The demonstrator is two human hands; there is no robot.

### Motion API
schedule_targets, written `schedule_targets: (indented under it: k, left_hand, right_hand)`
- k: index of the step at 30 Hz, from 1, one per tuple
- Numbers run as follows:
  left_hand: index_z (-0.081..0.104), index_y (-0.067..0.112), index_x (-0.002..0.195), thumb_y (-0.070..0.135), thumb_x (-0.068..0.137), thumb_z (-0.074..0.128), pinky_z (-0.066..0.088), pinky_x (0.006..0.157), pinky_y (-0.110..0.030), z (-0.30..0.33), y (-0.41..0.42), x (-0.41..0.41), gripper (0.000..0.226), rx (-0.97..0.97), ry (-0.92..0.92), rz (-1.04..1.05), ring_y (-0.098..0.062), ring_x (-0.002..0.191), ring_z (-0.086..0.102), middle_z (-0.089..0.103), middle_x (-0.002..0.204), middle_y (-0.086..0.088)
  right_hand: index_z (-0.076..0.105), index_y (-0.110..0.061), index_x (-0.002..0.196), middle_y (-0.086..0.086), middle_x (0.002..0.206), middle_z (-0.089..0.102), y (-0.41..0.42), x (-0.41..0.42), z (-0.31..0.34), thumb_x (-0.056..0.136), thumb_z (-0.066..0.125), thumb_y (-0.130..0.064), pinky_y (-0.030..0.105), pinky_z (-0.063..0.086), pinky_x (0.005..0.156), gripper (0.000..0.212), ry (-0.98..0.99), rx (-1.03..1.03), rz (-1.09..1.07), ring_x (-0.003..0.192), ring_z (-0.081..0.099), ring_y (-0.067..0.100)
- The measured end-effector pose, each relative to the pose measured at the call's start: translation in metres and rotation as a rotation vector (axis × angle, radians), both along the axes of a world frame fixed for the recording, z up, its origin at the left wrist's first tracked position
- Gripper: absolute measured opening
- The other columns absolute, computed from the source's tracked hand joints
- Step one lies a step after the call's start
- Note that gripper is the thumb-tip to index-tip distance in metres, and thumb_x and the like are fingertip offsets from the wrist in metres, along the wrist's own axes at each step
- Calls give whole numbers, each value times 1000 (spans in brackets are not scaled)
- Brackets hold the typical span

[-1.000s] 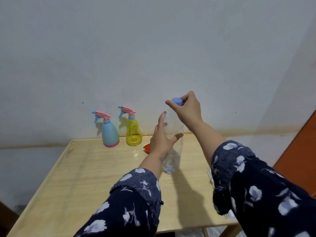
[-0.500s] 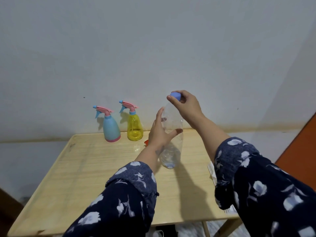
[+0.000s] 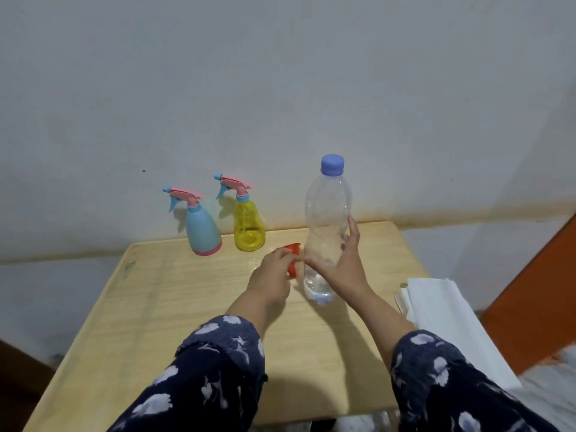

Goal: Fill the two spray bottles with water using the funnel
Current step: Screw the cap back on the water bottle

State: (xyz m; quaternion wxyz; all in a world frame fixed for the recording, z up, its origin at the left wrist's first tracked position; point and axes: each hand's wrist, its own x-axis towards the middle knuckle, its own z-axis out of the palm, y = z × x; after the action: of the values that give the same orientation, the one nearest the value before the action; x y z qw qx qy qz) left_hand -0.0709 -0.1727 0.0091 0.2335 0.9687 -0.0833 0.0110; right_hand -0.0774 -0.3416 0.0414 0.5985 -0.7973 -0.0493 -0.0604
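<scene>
A clear water bottle with a blue cap stands upright on the wooden table, a little water in its bottom. My right hand wraps its lower half, thumb on the left and fingers on the right. Just left of the bottle, my left hand pinches the red funnel, which is partly hidden by my fingers. The blue spray bottle and the yellow spray bottle stand side by side at the table's far edge by the wall, both with pink trigger heads on.
A stack of white paper or cloth lies off the table's right edge. An orange panel rises at the far right. The wall runs directly behind the table.
My right hand dropped from the blue cap to the bottle's body. My left hand let go of the bottle and moved left onto the red funnel. The bottle now stands on the table.
</scene>
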Motion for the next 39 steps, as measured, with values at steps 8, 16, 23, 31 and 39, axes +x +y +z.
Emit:
schedule_targets:
  k: [8, 16, 23, 31, 39]
  left_hand:
    - [35, 34, 142, 28, 87, 67, 10, 117, -52, -8, 18, 73, 64, 716, -77, -399, -17, 150, 0, 14, 160, 8]
    - [30, 25, 149, 28, 98, 50, 2, 119, -53, 10, 1, 110, 54, 1145, -29, -767, -21, 151, -5, 8, 163, 3]
    - [50, 22, 131, 24, 91, 60, 40, 99, -37, 3, 7, 127, 41, 954, -30, -737, -23, 134, 32, 42, 141, -2]
    - [50, 30, 131, 44, 78, 70, 46, 95, -35, -2, -44, 141, 58, 120, -104, -188, -17, 120, 46, 48, 128, 7]
    - [43, 28, 136, 49, 77, 75, 44, 93, -27, -49, -125, 155, 70, -441, 45, 233, -15, 114, 54, 45, 133, 8]
  right_hand:
    - [23, -37, 139, -6, 121, 52, 5, 11, -14, 63, 86, -37, 20, 42, 87, 99, -58, -56, -210, 110, 54, 11]
    - [24, -35, 137, -4, 121, 52, -21, 44, 11, 64, 86, -37, 20, 41, 84, 96, -54, -78, -352, 109, 56, 13]
    - [20, -35, 140, -2, 121, 51, -47, 78, 11, 65, 85, -36, 26, 41, 88, 99, -21, -71, -418, 110, 55, 16]
    - [19, -35, 142, 1, 125, 47, -82, 134, 15, 66, 85, -31, 28, 42, 92, 101, -41, -73, -344, 112, 51, 17]
    - [26, -32, 140, -1, 127, 45, -124, 190, 4, 64, 86, -31, 27, 43, 95, 97, -89, -105, -297, 115, 49, 16]
